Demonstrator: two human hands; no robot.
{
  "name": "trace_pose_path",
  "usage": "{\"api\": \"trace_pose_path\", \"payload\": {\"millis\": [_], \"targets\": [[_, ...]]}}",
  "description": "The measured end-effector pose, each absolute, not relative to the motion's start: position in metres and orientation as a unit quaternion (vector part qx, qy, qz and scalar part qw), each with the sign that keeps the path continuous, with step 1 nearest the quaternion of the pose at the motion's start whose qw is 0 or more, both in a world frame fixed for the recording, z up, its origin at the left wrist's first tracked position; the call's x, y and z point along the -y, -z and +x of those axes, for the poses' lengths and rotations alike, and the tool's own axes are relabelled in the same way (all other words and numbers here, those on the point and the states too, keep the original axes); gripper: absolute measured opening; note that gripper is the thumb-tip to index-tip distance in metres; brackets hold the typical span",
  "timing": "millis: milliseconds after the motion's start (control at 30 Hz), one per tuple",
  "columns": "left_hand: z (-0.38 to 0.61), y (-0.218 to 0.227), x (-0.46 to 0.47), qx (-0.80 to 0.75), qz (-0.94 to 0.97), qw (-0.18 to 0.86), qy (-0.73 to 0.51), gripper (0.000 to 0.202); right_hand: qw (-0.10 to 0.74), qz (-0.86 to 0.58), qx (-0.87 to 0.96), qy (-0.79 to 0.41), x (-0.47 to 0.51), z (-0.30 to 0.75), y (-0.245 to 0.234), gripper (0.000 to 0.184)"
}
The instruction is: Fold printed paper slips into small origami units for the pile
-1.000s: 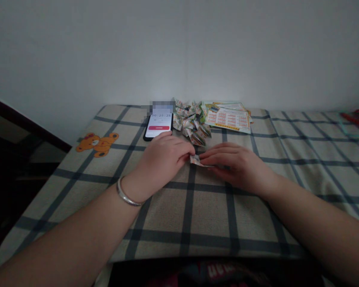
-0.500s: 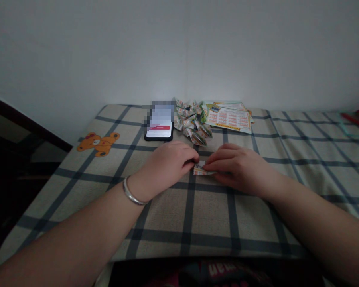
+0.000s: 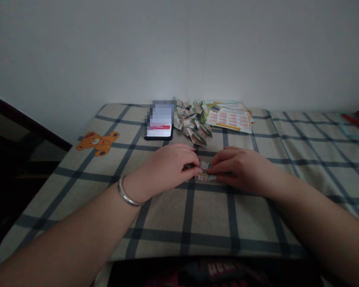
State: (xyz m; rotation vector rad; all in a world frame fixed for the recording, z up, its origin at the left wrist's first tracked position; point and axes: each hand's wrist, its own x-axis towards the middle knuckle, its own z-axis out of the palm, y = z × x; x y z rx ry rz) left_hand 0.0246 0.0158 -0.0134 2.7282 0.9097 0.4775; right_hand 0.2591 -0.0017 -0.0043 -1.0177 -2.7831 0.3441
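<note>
rear access is blocked by the wall (image 3: 179, 52). the phone (image 3: 160, 118), folded papers (image 3: 193, 123) and printed sheets (image 3: 229, 119) form a row in front of it. a narrow strip separates this row from the left hand (image 3: 172, 163) and right hand (image 3: 242, 169). free passage: tablecloth (image 3: 209, 219) between the forearms (image 3: 74, 235), and right of the sheets.

One small printed paper (image 3: 205, 177), held by left hand (image 3: 170, 163) and right hand (image 3: 242, 169). Behind, on checked-cloth counter (image 3: 209, 217): phone (image 3: 160, 119), folded-paper pile (image 3: 194, 122), printed sheets (image 3: 230, 118).
</note>
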Motion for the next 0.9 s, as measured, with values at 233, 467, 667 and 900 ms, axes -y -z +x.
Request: {"api": "trace_pose_path", "payload": {"millis": [233,467,667,900], "targets": [[0.027,0.014,-0.007,-0.284,0.951,0.039,-0.119,0.020,0.086,-0.350,0.923,-0.134,-0.001,0.262,0.004,0.013],[0.028,0.016,-0.008,-0.284,0.951,-0.027,-0.118,0.016,0.096,-0.363,0.920,-0.111,-0.002,0.259,0.006,0.011],[0.029,0.015,-0.006,-0.290,0.950,-0.035,-0.111,0.014,0.049,-0.433,0.898,-0.057,0.008,0.252,0.002,0.014],[0.030,0.016,-0.008,-0.304,0.945,-0.022,-0.121,0.012,0.015,-0.441,0.897,0.004,0.008,0.254,-0.001,0.017]]}}
